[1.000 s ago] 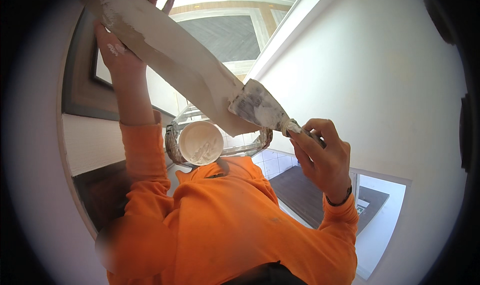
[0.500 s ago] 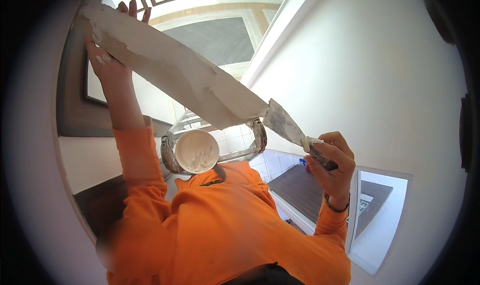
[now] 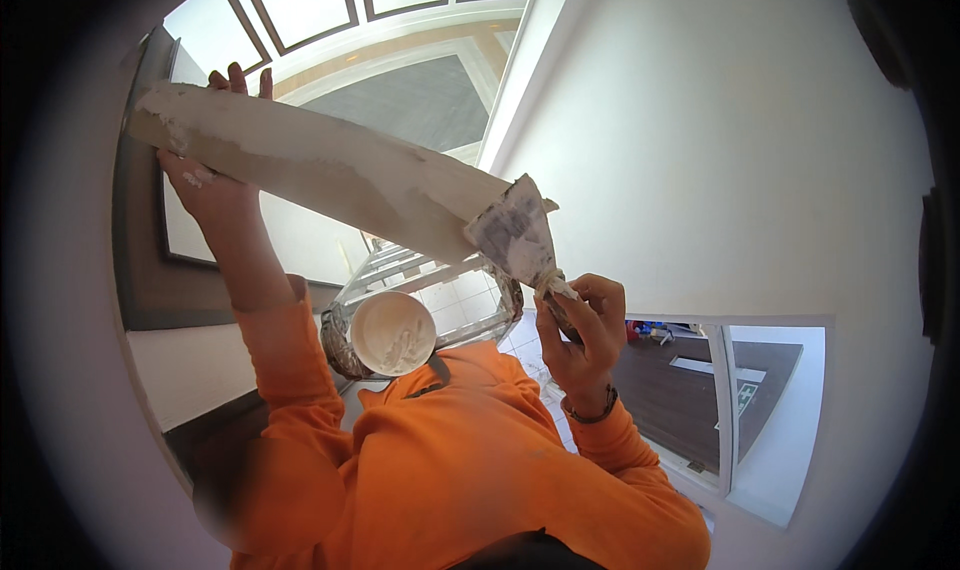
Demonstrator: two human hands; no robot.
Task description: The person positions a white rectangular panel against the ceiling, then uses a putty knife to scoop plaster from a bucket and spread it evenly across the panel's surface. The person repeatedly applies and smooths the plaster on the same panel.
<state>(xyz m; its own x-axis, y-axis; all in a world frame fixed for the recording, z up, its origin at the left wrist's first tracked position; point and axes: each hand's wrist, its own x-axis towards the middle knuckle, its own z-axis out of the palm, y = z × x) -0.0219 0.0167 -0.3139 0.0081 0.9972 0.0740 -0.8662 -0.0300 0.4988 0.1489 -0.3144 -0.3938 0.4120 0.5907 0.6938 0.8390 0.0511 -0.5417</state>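
Note:
My left hand [image 3: 212, 188] is raised and grips the left end of a long, wide blade [image 3: 330, 175] smeared with white plaster. The blade slants down to the right. My right hand [image 3: 582, 332] holds the handle of a putty knife [image 3: 515, 235], whose plaster-caked blade lies against the long blade's right end. Both arms wear orange sleeves. Below the long blade, a round bucket [image 3: 392, 332] of white plaster sits on a metal stand [image 3: 440, 280].
A plain white wall [image 3: 720, 150] fills the right side. A doorway [image 3: 700, 390] opens onto dark flooring lower right. A dark framed panel [image 3: 140, 270] is on the left. Panelled ceiling trim [image 3: 400, 0] shows at the top.
The long blade has swung to a flatter slant as my left hand came down. The putty knife slid off the blade's right end, then came back against it.

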